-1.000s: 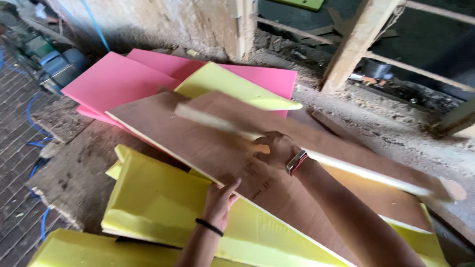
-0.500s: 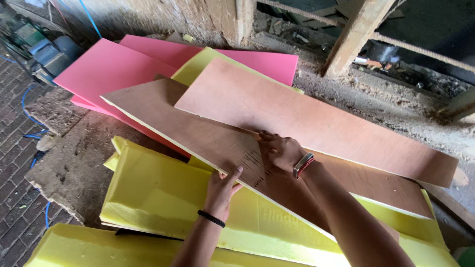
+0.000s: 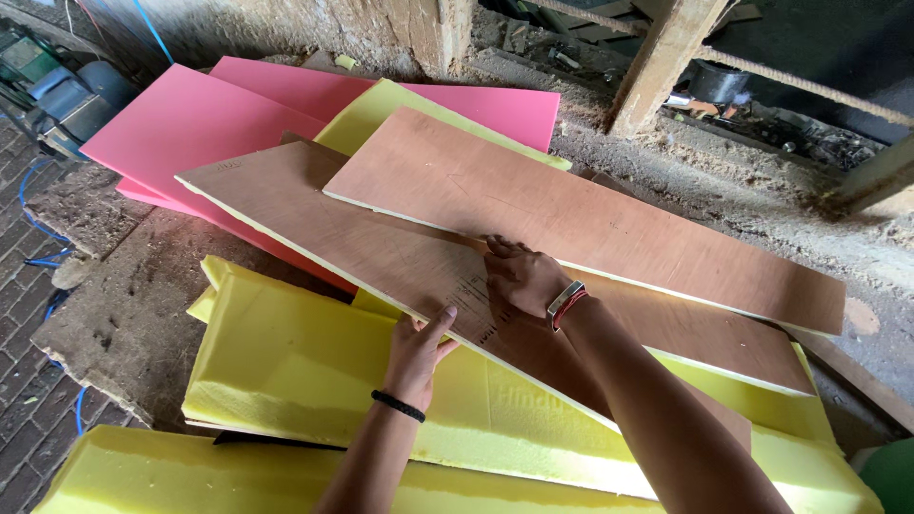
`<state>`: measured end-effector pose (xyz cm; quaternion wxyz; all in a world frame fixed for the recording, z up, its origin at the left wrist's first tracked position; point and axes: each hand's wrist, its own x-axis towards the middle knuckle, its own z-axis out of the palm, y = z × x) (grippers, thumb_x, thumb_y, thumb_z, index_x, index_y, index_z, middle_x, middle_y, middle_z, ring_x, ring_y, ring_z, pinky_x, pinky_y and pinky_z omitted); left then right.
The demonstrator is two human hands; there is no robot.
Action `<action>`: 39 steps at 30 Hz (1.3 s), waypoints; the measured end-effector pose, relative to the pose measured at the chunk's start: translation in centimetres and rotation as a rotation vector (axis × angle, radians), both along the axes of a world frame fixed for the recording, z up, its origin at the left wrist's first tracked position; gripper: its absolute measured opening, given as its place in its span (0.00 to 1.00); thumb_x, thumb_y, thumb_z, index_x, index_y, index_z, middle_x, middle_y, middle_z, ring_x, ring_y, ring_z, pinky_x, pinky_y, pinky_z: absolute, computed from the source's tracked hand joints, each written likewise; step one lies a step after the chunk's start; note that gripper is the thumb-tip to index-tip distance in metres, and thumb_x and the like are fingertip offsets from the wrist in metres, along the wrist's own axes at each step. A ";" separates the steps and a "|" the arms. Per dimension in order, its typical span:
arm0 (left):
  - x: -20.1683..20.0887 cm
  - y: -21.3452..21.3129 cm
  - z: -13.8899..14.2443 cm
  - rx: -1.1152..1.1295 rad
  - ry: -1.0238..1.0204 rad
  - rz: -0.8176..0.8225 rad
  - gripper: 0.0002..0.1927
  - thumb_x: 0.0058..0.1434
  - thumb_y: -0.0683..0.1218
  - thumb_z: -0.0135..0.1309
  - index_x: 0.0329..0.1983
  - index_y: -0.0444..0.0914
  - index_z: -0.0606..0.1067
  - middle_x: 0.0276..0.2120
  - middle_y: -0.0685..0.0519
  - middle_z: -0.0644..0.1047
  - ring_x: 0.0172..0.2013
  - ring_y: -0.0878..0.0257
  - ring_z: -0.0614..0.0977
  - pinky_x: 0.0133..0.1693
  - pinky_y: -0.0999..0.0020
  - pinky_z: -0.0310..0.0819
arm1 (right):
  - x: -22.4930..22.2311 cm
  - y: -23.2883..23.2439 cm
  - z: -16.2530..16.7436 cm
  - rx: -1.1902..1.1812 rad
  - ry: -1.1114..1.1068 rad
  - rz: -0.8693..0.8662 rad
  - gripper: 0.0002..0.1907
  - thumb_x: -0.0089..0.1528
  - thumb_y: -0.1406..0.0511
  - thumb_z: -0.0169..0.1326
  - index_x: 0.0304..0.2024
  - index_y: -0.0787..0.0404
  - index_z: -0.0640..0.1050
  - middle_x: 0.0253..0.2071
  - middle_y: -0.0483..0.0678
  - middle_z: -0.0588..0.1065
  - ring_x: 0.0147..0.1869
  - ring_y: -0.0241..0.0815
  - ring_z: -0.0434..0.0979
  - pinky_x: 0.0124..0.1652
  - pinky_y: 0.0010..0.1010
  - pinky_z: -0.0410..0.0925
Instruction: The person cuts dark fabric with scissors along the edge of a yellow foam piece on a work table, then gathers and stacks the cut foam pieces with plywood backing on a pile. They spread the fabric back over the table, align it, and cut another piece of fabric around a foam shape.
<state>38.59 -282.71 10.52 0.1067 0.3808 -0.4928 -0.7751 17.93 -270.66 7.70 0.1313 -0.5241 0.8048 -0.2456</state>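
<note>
Here, left hand (image 3: 416, 347) gripping lower plywood board (image 3: 381, 247) edge, right hand (image 3: 524, 278) flat — fingers spread — on it

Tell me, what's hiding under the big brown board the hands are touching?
Under the lower brown board show yellow foam sheets and pink foam sheets. The left hand grips its edge; the right hand presses on top. Anything beneath its middle is covered.
</note>
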 end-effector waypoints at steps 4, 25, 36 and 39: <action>0.0 0.0 0.7 -0.009 -0.028 -0.017 0.37 0.57 0.50 0.61 0.63 0.29 0.59 0.58 0.37 0.69 0.60 0.51 0.75 0.60 0.46 0.74 | 0.1 0.1 -0.1 0.012 -0.050 -0.049 0.21 0.63 0.58 0.53 0.57 0.58 0.78 0.72 0.52 0.63 0.75 0.50 0.60 0.69 0.38 0.55; -0.4 -1.1 -6.0 0.051 0.098 0.032 0.26 0.54 0.43 0.60 0.55 0.39 0.66 0.51 0.54 0.75 0.48 0.64 0.80 0.52 0.56 0.77 | 4.4 1.9 3.5 0.097 0.135 -0.046 0.48 0.51 0.45 0.66 0.67 0.58 0.65 0.67 0.60 0.66 0.66 0.61 0.68 0.58 0.46 0.65; 8.8 5.3 2.1 -1.296 0.427 -0.588 0.42 0.44 0.63 0.68 0.59 0.42 0.68 0.53 0.44 0.78 0.52 0.49 0.81 0.50 0.50 0.77 | 15.7 13.7 12.5 0.173 0.460 -0.579 0.20 0.57 0.54 0.65 0.53 0.33 0.82 0.38 0.43 0.82 0.36 0.52 0.82 0.32 0.43 0.73; 10.6 3.7 3.7 -1.708 0.228 -0.910 0.39 0.40 0.64 0.70 0.52 0.42 0.75 0.52 0.48 0.78 0.52 0.50 0.80 0.51 0.49 0.73 | 17.6 20.8 15.2 0.147 0.545 -0.628 0.20 0.56 0.51 0.68 0.51 0.41 0.84 0.37 0.45 0.82 0.33 0.51 0.81 0.33 0.41 0.72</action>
